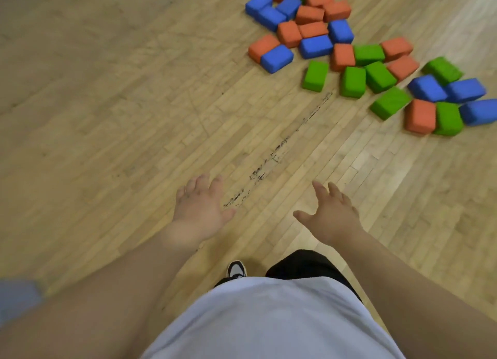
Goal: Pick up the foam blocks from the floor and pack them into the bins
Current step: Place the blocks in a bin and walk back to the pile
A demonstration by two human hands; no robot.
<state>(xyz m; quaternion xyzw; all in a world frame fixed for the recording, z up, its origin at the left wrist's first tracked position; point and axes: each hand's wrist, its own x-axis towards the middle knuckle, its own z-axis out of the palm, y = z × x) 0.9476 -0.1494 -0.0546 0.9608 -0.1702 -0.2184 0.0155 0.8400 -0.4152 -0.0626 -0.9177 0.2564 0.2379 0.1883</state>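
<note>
Both hands were stretched out in front of the person, over the wood floor [107, 116]. The left hand [199, 206] held nothing, its fingers loosely spread. The right hand [332, 213] was empty too, fingers and thumb splayed wide. The blocks [341, 56], orange, blue and green, lay scattered on the floor well ahead and to the right, many touching. A dark scuff [282, 143] ran between hands and blocks.

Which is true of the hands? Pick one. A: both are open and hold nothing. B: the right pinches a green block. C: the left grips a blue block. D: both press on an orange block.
A: the left hand and right hand hang spread and empty over the floor, the foam blocks lying untouched ahead.
</note>
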